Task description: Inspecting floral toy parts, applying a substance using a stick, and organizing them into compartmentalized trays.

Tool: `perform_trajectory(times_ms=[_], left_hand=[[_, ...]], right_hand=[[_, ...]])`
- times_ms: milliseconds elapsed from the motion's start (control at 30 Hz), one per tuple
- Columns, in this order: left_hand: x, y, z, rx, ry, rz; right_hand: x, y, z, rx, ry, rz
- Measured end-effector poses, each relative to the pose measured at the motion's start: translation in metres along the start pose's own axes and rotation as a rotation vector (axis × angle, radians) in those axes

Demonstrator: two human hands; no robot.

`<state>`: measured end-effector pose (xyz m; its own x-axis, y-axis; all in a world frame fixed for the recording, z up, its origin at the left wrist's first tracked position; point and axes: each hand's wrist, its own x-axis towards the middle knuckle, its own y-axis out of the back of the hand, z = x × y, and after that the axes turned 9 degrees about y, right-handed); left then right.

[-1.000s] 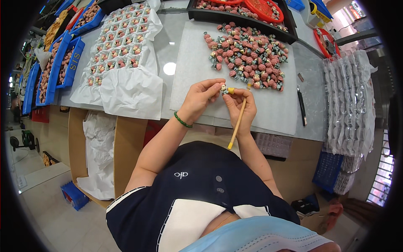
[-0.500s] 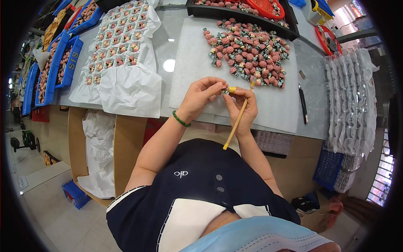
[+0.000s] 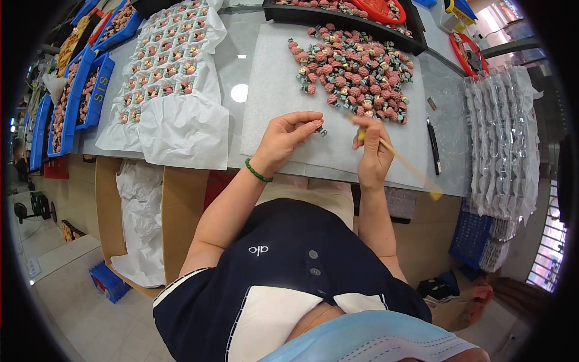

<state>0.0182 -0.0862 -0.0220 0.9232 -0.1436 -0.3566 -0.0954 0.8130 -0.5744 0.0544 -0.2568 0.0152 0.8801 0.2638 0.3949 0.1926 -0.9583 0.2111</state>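
Observation:
Between the thumb and fingers of my left hand [image 3: 282, 143] is a small pink-and-grey figurine [image 3: 318, 126], held over a white foam sheet [image 3: 259, 90]. My right hand [image 3: 375, 158], a short way to the right, is closed round a thin wooden-handled brush [image 3: 405, 165]. Motion smears the brush; its yellow handle end points toward the lower right. Something yellow sits on a right fingertip. Beyond both hands lies a heap of similar figurines [image 3: 359, 78] with knobbly pink tops and grey lower parts.
Left of the sheet, a white compartment tray [image 3: 160, 75] holds figurines, with white paper [image 3: 181, 136] over its near part. Blue bins [image 3: 95, 90] stand far left, a black tray [image 3: 338, 23] at the back. A black-handled tool [image 3: 433, 145] and stacked clear plastic trays [image 3: 503, 145] are right.
My hands have come apart. The right hand moved right with the brush, whose handle end swung to the right. My left hand keeps the figurine in nearly the same place.

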Motion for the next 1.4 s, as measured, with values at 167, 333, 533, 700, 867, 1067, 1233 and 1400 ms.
perform_trajectory(times_ms=[167,333,533,700,867,1067,1233,1400], left_hand=[[0.0,0.001,-0.003,-0.013,0.007,0.0],[-0.002,-0.001,-0.002,-0.026,0.042,0.027],[0.003,0.005,-0.004,-0.047,0.034,0.03],[0.001,0.009,-0.004,-0.038,0.037,0.006],[0.002,0.015,-0.005,-0.038,0.057,-0.026],[0.0,0.015,-0.002,-0.078,0.055,-0.032],[0.001,0.01,-0.004,-0.015,0.072,-0.045],[-0.004,-0.004,0.009,-0.301,0.043,-0.124]], right_hand=[[0.007,-0.014,-0.015,0.132,-0.122,-0.068],[0.022,-0.024,0.005,0.075,-0.088,-0.124],[0.012,-0.035,-0.002,0.078,0.015,-0.056],[0.012,-0.028,0.005,-0.078,-0.004,-0.003],[0.003,-0.029,0.017,0.048,-0.031,-0.068],[-0.014,-0.026,0.016,0.149,-0.121,0.108],[-0.024,-0.036,0.021,0.016,0.126,0.055],[-0.022,-0.026,0.015,0.18,-0.107,0.076]])
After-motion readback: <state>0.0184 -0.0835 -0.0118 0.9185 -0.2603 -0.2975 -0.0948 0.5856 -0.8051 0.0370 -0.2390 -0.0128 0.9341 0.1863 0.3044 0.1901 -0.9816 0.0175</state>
